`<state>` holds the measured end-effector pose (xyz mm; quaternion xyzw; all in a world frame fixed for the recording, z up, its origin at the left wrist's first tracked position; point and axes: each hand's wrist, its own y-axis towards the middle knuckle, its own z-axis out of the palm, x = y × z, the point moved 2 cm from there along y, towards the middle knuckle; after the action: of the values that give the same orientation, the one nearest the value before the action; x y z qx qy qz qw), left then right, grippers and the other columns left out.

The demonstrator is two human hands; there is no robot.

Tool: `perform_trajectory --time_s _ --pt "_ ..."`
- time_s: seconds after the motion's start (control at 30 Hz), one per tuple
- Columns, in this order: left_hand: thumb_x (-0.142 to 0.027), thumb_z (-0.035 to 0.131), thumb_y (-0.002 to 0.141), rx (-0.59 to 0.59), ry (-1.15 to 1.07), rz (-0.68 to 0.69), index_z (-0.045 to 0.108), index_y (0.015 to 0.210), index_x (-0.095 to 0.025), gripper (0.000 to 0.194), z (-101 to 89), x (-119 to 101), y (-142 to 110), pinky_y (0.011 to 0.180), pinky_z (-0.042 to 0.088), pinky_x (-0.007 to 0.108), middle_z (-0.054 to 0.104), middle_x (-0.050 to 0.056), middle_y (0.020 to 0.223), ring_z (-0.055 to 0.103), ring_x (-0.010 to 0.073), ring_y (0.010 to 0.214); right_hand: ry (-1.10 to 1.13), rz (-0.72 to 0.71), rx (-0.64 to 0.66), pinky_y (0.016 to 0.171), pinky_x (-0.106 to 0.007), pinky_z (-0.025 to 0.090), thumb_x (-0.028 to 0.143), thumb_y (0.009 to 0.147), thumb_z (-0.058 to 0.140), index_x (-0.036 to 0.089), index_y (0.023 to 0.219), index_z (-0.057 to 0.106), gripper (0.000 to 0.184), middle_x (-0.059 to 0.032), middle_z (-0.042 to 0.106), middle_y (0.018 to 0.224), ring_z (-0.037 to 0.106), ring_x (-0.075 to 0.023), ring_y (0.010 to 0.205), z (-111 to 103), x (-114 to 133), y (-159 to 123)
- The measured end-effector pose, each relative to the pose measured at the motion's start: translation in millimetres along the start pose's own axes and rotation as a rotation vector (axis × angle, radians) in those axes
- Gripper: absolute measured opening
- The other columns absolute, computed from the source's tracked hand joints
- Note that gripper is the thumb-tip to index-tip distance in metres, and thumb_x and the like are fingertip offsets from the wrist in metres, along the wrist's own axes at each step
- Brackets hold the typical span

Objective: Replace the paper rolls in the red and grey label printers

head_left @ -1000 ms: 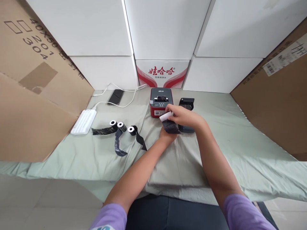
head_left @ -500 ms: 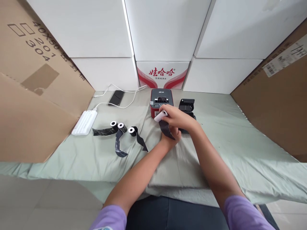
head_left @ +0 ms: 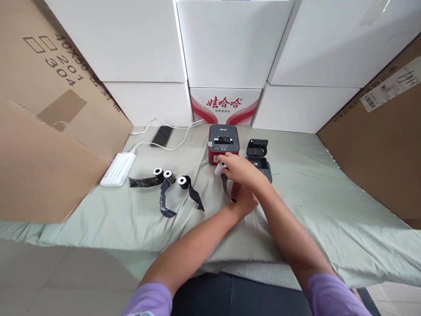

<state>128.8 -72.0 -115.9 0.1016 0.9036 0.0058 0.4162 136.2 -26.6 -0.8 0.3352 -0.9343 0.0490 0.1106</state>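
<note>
My right hand (head_left: 241,170) is closed on a white paper roll (head_left: 220,168), in front of a red and black label printer (head_left: 223,149). From the roll a dark paper strip (head_left: 226,188) hangs down. Beneath my right wrist lies my left hand (head_left: 245,201), close to the front of a small black printer (head_left: 259,164) whose lid stands raised; the left fingers are mostly hidden. To the left lie three used-looking rolls with dark strips trailing out: one at the far left (head_left: 158,173), a middle roll (head_left: 169,176) and a right-hand roll (head_left: 183,181).
A white power bank (head_left: 118,169) with a white cable (head_left: 148,142) and a dark phone (head_left: 162,136) lie at the left. Brown cartons flank the cloth-covered table, one on the left (head_left: 59,145) and one on the right (head_left: 378,153). White boxes (head_left: 226,44) form the back wall.
My left hand has shifted right and slightly down, toward the small black printer. My right hand still holds the paper roll and has lowered a little; its strip hangs straighter. The view has shifted slightly.
</note>
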Motion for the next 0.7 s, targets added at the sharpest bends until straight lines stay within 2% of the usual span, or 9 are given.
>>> perform_trajectory --time_s 0.07,0.13,0.23,0.37,0.53,0.7 --pt "-0.03 0.043 0.102 0.009 0.049 0.072 0.049 0.146 -0.017 0.047 -6.2 -11 -7 0.131 0.022 0.048 0.056 0.017 0.149 0.035 0.0366 0.153 -0.045 0.002 0.007 0.063 -0.03 0.032 0.014 0.091 0.05 0.021 0.114 0.061 0.026 -0.0119 0.065 0.114 0.065 -0.0227 0.086 5 3 1" --pt "-0.031 0.044 0.102 0.035 0.093 0.177 0.033 0.158 -0.018 0.059 -11.2 -19 -14 0.134 0.011 0.045 0.041 0.015 0.164 0.021 0.0317 0.16 -0.093 0.01 0.019 0.063 -0.031 0.033 0.015 0.092 0.05 0.02 0.113 0.061 0.025 -0.0127 0.065 0.113 0.066 -0.023 0.084 10 5 2" --pt "-0.03 0.039 0.103 0.078 0.122 0.247 0.021 0.163 -0.022 0.064 -13.6 -22 -19 0.134 0.015 0.045 0.024 0.009 0.172 0.017 0.0262 0.161 -0.143 0.016 0.033 0.063 -0.032 0.035 0.015 0.091 0.048 0.019 0.113 0.061 0.025 -0.0126 0.065 0.112 0.067 -0.0243 0.083 17 8 4" --pt "-0.03 0.039 0.102 0.064 0.139 0.254 0.023 0.162 -0.016 0.063 -12.2 -16 -16 0.134 0.018 0.048 0.022 0.013 0.172 0.018 0.0275 0.16 -0.167 0.022 0.062 0.066 -0.032 0.038 0.014 0.092 0.045 0.02 0.116 0.06 0.029 -0.0119 0.065 0.115 0.069 -0.025 0.084 21 10 5" --pt "-0.03 0.035 0.104 0.046 0.13 0.251 0.022 0.162 -0.012 0.062 -11.9 -13 -15 0.135 0.013 0.045 0.019 0.014 0.173 0.014 0.0257 0.161 -0.176 0.035 0.059 0.069 -0.032 0.042 0.016 0.094 0.044 0.021 0.122 0.06 0.032 -0.0134 0.063 0.12 0.069 -0.0251 0.088 21 13 6" --pt "-0.027 0.036 0.103 0.059 0.144 0.26 0.023 0.161 -0.009 0.062 -9.1 -11 -14 0.135 0.012 0.046 0.022 0.016 0.172 0.014 0.0265 0.161 -0.135 0.061 0.119 0.072 -0.033 0.042 0.014 0.094 0.043 0.02 0.118 0.064 0.032 -0.0128 0.066 0.113 0.068 -0.0252 0.088 25 15 7"
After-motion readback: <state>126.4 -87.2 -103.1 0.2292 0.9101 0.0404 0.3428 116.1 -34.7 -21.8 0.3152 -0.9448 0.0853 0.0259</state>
